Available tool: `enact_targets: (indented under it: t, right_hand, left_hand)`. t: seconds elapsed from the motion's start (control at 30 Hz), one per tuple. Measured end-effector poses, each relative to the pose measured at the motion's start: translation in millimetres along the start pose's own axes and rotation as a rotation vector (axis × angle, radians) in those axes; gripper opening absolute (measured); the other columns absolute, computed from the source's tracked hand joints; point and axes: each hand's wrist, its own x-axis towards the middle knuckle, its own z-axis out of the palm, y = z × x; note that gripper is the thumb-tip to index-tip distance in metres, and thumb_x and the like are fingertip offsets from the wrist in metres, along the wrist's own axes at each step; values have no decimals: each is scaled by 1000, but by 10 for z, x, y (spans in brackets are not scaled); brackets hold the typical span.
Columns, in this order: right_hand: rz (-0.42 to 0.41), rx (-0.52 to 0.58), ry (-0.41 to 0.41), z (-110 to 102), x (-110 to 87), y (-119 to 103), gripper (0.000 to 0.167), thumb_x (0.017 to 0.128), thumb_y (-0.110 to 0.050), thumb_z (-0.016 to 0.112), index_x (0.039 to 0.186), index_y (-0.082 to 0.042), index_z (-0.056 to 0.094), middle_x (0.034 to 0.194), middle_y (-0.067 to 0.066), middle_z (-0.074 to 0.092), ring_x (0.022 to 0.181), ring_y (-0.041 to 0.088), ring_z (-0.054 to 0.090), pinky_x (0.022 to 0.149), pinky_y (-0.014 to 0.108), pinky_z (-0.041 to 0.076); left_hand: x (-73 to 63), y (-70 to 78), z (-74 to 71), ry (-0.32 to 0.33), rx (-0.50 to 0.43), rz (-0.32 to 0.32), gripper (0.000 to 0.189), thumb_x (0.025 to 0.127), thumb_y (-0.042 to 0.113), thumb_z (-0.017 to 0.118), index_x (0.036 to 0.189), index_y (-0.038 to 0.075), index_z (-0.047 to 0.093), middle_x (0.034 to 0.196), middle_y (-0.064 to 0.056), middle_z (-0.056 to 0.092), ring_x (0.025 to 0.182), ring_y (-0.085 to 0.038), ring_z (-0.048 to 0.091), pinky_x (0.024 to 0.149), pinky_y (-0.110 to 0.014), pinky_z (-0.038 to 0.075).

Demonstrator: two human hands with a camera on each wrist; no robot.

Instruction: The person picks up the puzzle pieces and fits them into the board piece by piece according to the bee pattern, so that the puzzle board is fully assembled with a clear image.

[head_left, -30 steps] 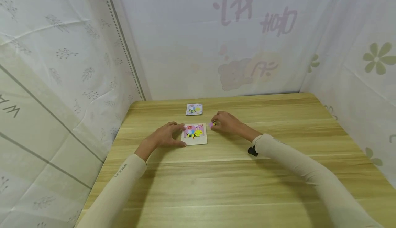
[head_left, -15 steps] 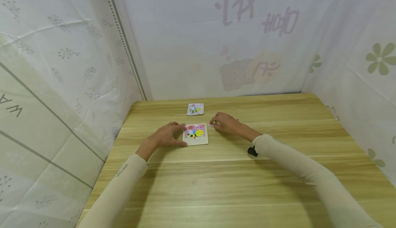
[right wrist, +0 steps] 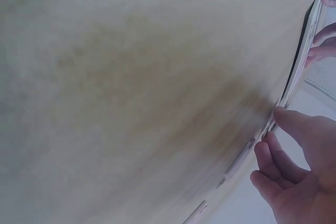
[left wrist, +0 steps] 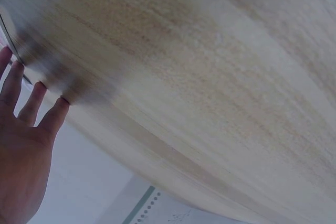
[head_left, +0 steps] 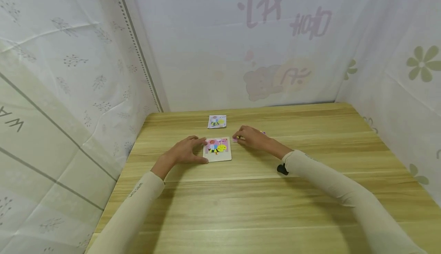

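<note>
A square puzzle board (head_left: 220, 157) with a bee picture lies flat on the table, its lower strip bare wood. My left hand (head_left: 187, 150) rests at the board's left side, thumb at the near corner and forefinger by the far one. In the left wrist view the left hand's fingers (left wrist: 37, 95) are spread and fairly straight. Just right of the board, my right hand (head_left: 253, 136) pinches a small purple puzzle piece (head_left: 235, 140) between thumb and fingers. The right wrist view shows this right hand (right wrist: 299, 161) low over the table, close to the board's edge.
Behind the board lies a picture card (head_left: 217, 122) with a matching bee. More loose puzzle pieces (head_left: 263, 133) lie behind the right hand, mostly hidden by it. A black object (head_left: 282, 169) shows below the right cuff. Printed cloth (head_left: 206, 54) hangs beyond the wooden table (head_left: 220, 208).
My right hand has lowered its fingertips slightly with the purple piece, and a loose piece behind the hand has come into sight. The left hand and board keep their place.
</note>
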Motion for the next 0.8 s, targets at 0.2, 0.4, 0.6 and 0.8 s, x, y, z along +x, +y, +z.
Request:
enact_targets:
  t: [0.2,0.4,0.6,0.8]
  right_hand:
    - [-48,22,13,-18,-31,-83,24,100,-11,71,122,-1,76,114,13,73,103,24,65,87,37,56]
    - [-67,38,6,5,13,-194,24,100,-10,71,122,-2,76,113,12,71,103,22,64,88,36,56]
    - [-78,47,-16,67,84,-288,26,101,-16,70,123,-3,76,115,12,71,106,22,64,91,34,56]
    - [-96,38,-25,128,142,-396,25,101,-18,71,121,-6,77,115,12,70,105,23,65,90,35,56]
  left_hand:
    - [11,-11,1,-1,-5,-8,91,81,67,79,155,22,52,157,-17,45,144,-38,43,115,-62,37]
    - [8,0,-5,-2,1,-7,91,81,68,78,155,21,52,156,-18,46,143,-38,44,115,-61,37]
    - [7,0,-3,-1,3,-8,90,82,68,77,155,21,52,157,-18,45,144,-40,43,113,-63,38]
    - [17,-21,11,1,2,2,90,82,69,77,154,22,52,156,-17,46,142,-38,45,113,-61,40]
